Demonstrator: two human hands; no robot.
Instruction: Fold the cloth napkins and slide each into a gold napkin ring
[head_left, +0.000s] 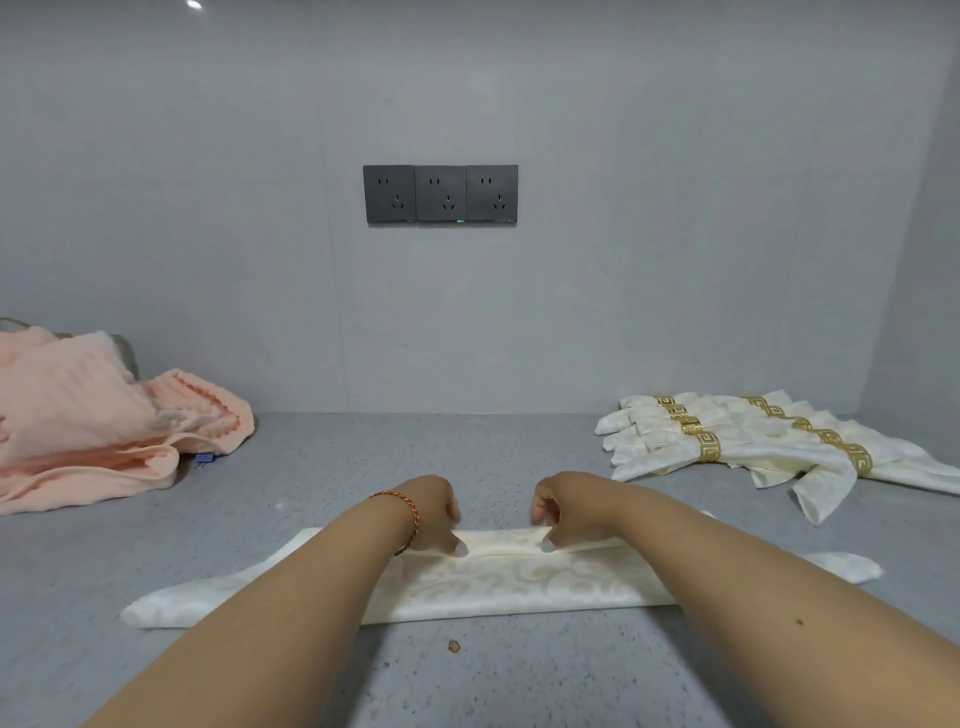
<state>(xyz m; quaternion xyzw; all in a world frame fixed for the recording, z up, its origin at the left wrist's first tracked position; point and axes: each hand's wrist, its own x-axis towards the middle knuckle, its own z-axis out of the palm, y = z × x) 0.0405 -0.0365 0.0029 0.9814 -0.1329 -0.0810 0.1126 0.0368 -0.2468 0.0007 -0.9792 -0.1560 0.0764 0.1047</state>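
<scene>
Both hands (496, 514) pinch far fold of napkin (498, 587); long axis left-right.

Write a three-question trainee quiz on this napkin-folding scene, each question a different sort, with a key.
1. True or false: both hands, left hand and right hand, pinch the fold of the cream napkin on the counter.
2. Where do the finished napkins in gold rings lie? A. far right of the counter B. on the pink towels C. under the sockets
3. Fill in: the pink towels lie at the far ____ of the counter.

Key: 1 true; 2 A; 3 left.
</scene>
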